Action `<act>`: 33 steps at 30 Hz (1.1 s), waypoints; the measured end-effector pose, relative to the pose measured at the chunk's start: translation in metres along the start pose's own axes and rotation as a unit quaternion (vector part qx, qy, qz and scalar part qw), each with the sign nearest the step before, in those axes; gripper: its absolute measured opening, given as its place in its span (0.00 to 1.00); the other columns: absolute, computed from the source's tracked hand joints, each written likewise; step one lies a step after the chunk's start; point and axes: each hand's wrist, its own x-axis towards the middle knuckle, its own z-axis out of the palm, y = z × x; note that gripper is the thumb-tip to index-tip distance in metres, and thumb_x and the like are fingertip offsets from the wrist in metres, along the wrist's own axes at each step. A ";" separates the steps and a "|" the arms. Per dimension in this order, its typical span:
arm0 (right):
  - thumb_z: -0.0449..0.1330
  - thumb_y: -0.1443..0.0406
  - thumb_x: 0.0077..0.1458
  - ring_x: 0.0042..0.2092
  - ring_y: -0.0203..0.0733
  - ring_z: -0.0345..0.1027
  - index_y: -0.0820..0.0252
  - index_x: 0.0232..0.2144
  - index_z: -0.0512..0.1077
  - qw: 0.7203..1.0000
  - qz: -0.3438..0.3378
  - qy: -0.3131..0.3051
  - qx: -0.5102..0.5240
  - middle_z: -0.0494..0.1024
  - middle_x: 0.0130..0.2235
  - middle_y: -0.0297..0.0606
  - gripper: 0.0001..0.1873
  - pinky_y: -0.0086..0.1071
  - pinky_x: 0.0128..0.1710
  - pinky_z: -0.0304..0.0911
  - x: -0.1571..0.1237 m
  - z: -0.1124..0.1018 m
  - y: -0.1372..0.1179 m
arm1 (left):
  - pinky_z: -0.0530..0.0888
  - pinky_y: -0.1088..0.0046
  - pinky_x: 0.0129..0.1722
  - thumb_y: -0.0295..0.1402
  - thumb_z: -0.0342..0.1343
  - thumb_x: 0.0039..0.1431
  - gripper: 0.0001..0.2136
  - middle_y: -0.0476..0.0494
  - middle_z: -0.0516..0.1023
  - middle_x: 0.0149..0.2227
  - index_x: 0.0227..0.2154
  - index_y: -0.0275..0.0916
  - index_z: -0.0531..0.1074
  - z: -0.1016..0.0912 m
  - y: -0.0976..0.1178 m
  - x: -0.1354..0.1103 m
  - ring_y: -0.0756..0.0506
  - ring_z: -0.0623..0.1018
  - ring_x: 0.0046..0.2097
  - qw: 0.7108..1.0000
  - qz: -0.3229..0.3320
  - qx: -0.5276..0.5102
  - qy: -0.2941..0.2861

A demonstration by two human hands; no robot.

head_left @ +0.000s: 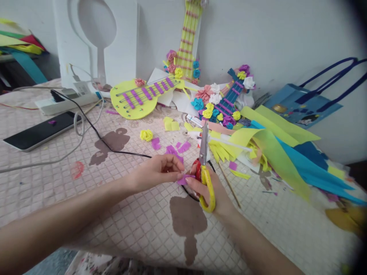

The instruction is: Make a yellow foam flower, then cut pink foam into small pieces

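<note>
Between my two hands is a small piece of purple paper [186,179]. My left hand [156,172] pinches its left side between thumb and fingertips. My right hand [213,187] holds its other side with the thumb and also keeps a pair of scissors [203,151] in its grip. The scissors have one yellow and one red handle, and their blades are closed and point away from me. Loose purple paper pieces [173,152] lie just beyond my hands, beside a yellow paper flower [146,135].
A yellow paper guitar [137,100] and a blue flowered one [231,100] stand at the back. Yellow and blue paper strips [286,160] spread over the right side. A tablet-like dark device [43,130], a power strip [69,102] and a black cable [129,153] occupy the left.
</note>
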 end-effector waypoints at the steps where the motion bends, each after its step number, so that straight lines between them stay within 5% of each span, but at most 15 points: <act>1: 0.65 0.58 0.46 0.19 0.27 0.51 0.56 0.31 0.59 1.000 -0.007 0.003 -0.007 0.63 0.23 0.23 0.17 0.23 0.17 0.48 -0.001 0.000 -0.001 | 0.67 0.77 0.33 0.31 0.60 0.52 0.09 0.49 0.72 0.29 0.33 0.33 0.68 0.000 -0.002 0.000 0.53 0.71 0.31 1.000 0.000 0.001 0.009; 6: 0.63 0.63 0.46 0.21 0.28 0.51 0.57 0.30 0.60 0.999 -0.007 0.026 -0.030 0.62 0.23 0.24 0.13 0.24 0.19 0.48 -0.004 -0.001 -0.011 | 0.68 0.77 0.32 0.31 0.60 0.53 0.09 0.48 0.72 0.30 0.34 0.34 0.67 -0.003 -0.007 0.003 0.53 0.73 0.32 0.998 0.014 0.015 0.061; 11: 0.62 0.63 0.44 0.21 0.28 0.52 0.57 0.29 0.61 0.999 -0.006 0.033 -0.031 0.61 0.22 0.24 0.13 0.24 0.19 0.49 -0.005 -0.004 -0.013 | 0.71 0.75 0.35 0.26 0.55 0.55 0.10 0.47 0.72 0.34 0.40 0.36 0.64 -0.001 -0.009 0.001 0.51 0.73 0.36 0.990 0.090 0.105 -0.012; 18: 0.63 0.63 0.43 0.19 0.28 0.51 0.57 0.29 0.60 1.000 0.025 0.010 0.017 0.60 0.19 0.21 0.14 0.24 0.18 0.48 -0.006 -0.004 -0.011 | 0.71 0.74 0.41 0.23 0.49 0.60 0.08 0.43 0.74 0.39 0.39 0.37 0.71 0.006 -0.004 -0.006 0.50 0.74 0.40 0.915 0.242 0.321 -0.034; 21: 0.63 0.63 0.43 0.19 0.28 0.51 0.57 0.29 0.60 1.000 0.022 0.007 0.015 0.60 0.19 0.21 0.14 0.24 0.18 0.48 -0.006 -0.004 -0.012 | 0.72 0.73 0.41 0.24 0.51 0.60 0.06 0.43 0.75 0.37 0.34 0.36 0.74 0.003 -0.006 -0.004 0.49 0.75 0.40 0.918 0.235 0.321 0.016; 25: 0.62 0.63 0.43 0.19 0.27 0.51 0.57 0.29 0.60 1.000 0.024 0.020 0.005 0.61 0.21 0.22 0.13 0.24 0.18 0.49 -0.006 -0.003 -0.014 | 0.74 0.71 0.42 0.27 0.54 0.58 0.06 0.42 0.76 0.38 0.38 0.35 0.71 -0.001 -0.012 0.000 0.48 0.76 0.39 0.957 0.156 0.233 0.073; 29: 0.62 0.63 0.43 0.18 0.27 0.51 0.57 0.30 0.60 0.999 0.029 0.022 0.005 0.60 0.20 0.22 0.14 0.24 0.17 0.49 -0.005 -0.003 -0.012 | 0.75 0.71 0.39 0.26 0.53 0.58 0.13 0.43 0.75 0.37 0.46 0.37 0.63 0.001 -0.013 -0.002 0.49 0.76 0.38 0.962 0.167 0.213 0.029; 33: 0.62 0.61 0.43 0.18 0.28 0.51 0.57 0.29 0.60 1.000 0.027 0.010 -0.008 0.61 0.19 0.22 0.14 0.24 0.17 0.48 -0.005 -0.003 -0.010 | 0.73 0.75 0.37 0.24 0.52 0.58 0.10 0.45 0.75 0.37 0.43 0.37 0.67 0.004 -0.010 -0.005 0.51 0.75 0.36 0.927 0.217 0.305 -0.019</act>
